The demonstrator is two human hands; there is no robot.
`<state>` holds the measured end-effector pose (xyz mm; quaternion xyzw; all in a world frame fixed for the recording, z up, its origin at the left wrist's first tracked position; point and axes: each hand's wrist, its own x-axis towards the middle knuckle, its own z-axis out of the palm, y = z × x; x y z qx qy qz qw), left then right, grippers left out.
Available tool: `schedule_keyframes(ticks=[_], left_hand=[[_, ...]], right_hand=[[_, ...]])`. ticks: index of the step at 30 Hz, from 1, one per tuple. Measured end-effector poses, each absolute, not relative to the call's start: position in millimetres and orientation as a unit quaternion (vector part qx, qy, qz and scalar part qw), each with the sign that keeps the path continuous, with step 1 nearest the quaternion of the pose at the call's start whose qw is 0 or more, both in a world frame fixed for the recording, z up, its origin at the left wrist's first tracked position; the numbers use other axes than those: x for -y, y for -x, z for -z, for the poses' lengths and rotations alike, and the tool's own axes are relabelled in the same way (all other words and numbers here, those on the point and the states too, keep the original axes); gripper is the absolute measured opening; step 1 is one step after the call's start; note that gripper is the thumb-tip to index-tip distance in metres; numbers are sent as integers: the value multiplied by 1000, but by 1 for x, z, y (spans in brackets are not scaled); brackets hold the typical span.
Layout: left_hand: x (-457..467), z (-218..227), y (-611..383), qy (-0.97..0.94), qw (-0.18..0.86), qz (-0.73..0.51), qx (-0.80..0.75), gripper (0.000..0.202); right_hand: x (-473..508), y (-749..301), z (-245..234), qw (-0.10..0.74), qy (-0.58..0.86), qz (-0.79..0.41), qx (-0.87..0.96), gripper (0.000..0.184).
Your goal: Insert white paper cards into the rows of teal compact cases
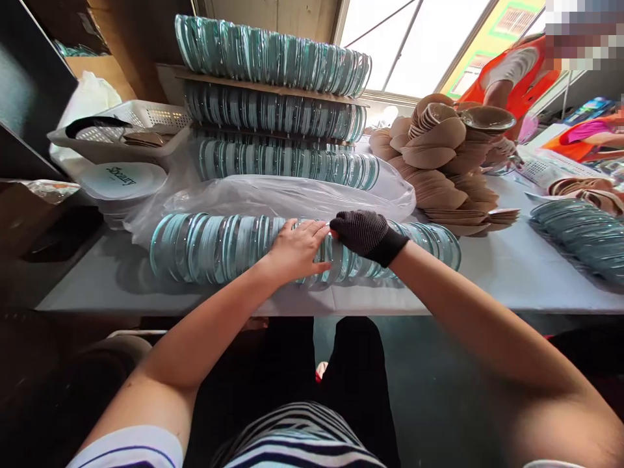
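A long row of round glass lids [214,250] stands on edge across the front of the white-covered table, their rims greenish. My left hand [299,250], bare, lies on top of the row near its middle, fingers stretched out and thumb apart over the glass. Right beside it, my right hand [361,234] wears a dark striped knit glove. Its fingers are curled closed at the upper edge of the lids, close to my left fingertips. What those gloved fingers grip is hidden.
Behind lie stacked rows of glass lids [277,55] with cardboard between, and clear plastic film [292,195]. Brown paper pads [433,143] pile up right. A white basket [160,117] and printed white discs [121,181] stand left. A person in an orange vest [529,71] works beyond.
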<state>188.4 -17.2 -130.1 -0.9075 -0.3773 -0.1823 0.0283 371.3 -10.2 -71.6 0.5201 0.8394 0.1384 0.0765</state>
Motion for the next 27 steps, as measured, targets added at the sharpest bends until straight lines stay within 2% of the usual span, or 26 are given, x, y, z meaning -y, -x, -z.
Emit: schedule_keyframes(ticks=[3,8,14,17,20,22,24,25,27], left_hand=[[17,129,-188,910,28,170,376,68],[18,128,-190,910,28,159,381,71],[21,127,-192,907,35,153,390,71],[21,128,-190,906,42,162,388,71],[19,129,-185,905,47,168,389,73],[16,129,-182,907,49,165,383,73],[13,129,-180,912,52,158,375,73],[12,129,-179,914,54,156,372,73],[10,129,-178,914,60,156,371,73]], right_hand=[[53,-363,88,95,-520,-171,-832,39],[103,-360,144,68,-501,-165,-847,42],[109,-364,217,-9,-538,-167,-826,31],[115,-375,233,-71,-530,-184,-824,27],[115,-411,215,-149,-471,-185,-850,25],[105,-452,184,-248,-487,-217,-809,27],[84,-501,148,-350,-591,-277,-672,31],[71,-525,132,-369,-628,-292,-620,39],[45,-565,112,-359,-708,-196,-575,41]])
